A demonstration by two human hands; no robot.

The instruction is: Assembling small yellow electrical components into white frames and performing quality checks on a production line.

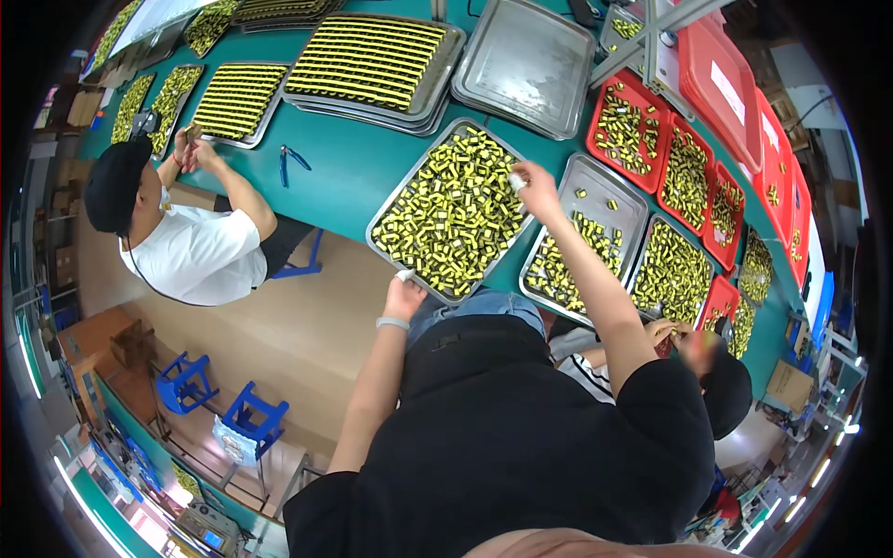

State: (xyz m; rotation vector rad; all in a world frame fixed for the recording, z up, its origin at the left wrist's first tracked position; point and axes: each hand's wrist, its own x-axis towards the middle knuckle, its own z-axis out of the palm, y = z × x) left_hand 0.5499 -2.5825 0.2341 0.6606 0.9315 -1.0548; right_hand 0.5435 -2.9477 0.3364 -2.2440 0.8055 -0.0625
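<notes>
A metal tray (382,210) heaped with small yellow-and-black parts (456,200) lies slanted in front of me, its near end overhanging the table edge by my waist. My left hand (404,298) is closed on the tray's near left corner, with a white cover on a fingertip. At the right rim, my right hand (538,191) grips the same tray; white covering shows on its fingertips too. Some of the fingers are hidden behind the rim or the hands themselves.
Stacked empty trays (526,65) and a tray of parts in rows (372,60) stand behind. To the right are metal trays (591,177) and red bins (628,121). Blue-handled pliers (293,163) lie on the green table (339,177). Co-workers sit left (195,242) and right (730,386).
</notes>
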